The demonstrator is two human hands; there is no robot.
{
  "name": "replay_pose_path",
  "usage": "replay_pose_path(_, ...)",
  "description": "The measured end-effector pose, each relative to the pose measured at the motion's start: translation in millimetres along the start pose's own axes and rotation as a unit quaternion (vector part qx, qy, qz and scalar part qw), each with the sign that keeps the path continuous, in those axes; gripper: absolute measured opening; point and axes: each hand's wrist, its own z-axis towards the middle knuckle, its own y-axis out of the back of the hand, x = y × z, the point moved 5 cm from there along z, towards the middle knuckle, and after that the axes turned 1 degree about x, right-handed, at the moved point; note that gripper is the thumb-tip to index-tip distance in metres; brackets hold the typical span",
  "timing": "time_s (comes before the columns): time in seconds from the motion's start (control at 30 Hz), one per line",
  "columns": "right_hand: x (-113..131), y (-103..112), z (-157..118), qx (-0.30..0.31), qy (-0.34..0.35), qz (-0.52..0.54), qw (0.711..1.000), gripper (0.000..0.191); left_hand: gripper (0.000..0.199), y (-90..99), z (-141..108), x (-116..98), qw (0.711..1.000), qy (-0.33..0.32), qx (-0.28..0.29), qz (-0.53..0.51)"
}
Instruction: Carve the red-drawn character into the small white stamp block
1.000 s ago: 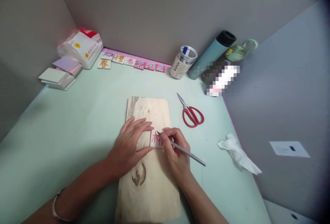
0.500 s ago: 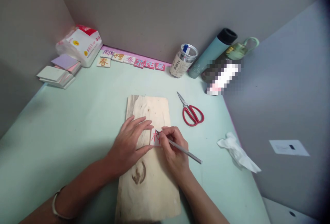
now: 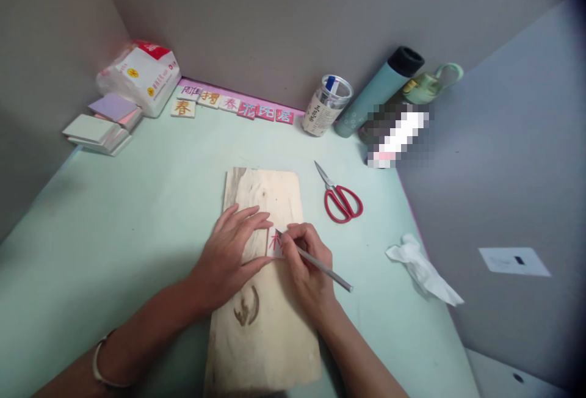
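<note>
A small white tile (image 3: 273, 246) with red character strokes lies on a wooden board (image 3: 270, 331). My right hand (image 3: 311, 270) grips a slim metal pen-like knife (image 3: 327, 271), its tip at the top of the tile's red strokes; the fingers cover the tile's right part. To the left, my left hand (image 3: 233, 251) rests on the board with fingers spread, the index finger and thumb touching the tile's left edge.
Red-handled scissors (image 3: 342, 202) lie right of the board, a crumpled tissue (image 3: 423, 270) farther right. Behind stand lettered tiles (image 3: 183, 107), a can (image 3: 323, 111), a teal bottle (image 3: 378, 93), a tissue pack (image 3: 146, 77) and stacked blank tiles (image 3: 94, 129).
The rear end of the knife has swung slightly left, and my right hand has shifted a little left over the tile. My left hand stays in place.
</note>
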Motion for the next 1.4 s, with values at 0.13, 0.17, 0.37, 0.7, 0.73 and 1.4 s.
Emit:
replay_pose_path(0.13,1.9,0.7,0.0,0.006,0.001,-0.013,1.0,0.015,0.064,-0.4,-0.2,0.2,1.0,-0.001,0.004,0.002)
replay_pose_path(0.17,2.4,0.8,0.0,0.008,0.0,-0.016,1.0,0.015,0.064,-0.3,-0.2,0.2,1.0,-0.001,0.003,0.002)
replay_pose_path(0.37,4.3,1.1,0.6,0.015,-0.001,-0.023,1.0,0.016,0.065,-0.4,0.0,-0.1,1.0,0.001,0.0,0.004)
replay_pose_path(0.7,2.8,1.5,-1.6,0.025,0.003,-0.017,1.0,0.017,0.064,0.8,0.7,-0.9,1.0,-0.002,0.002,0.002)
replay_pose_path(0.73,2.7,1.7,-1.8,0.026,0.002,-0.018,1.0,0.017,0.064,0.7,0.7,-0.7,1.0,-0.001,0.001,0.002)
replay_pose_path(1.4,2.1,1.7,-2.4,0.041,-0.001,-0.009,0.999,0.018,0.064,1.2,0.5,-1.0,1.0,-0.003,0.001,0.001)
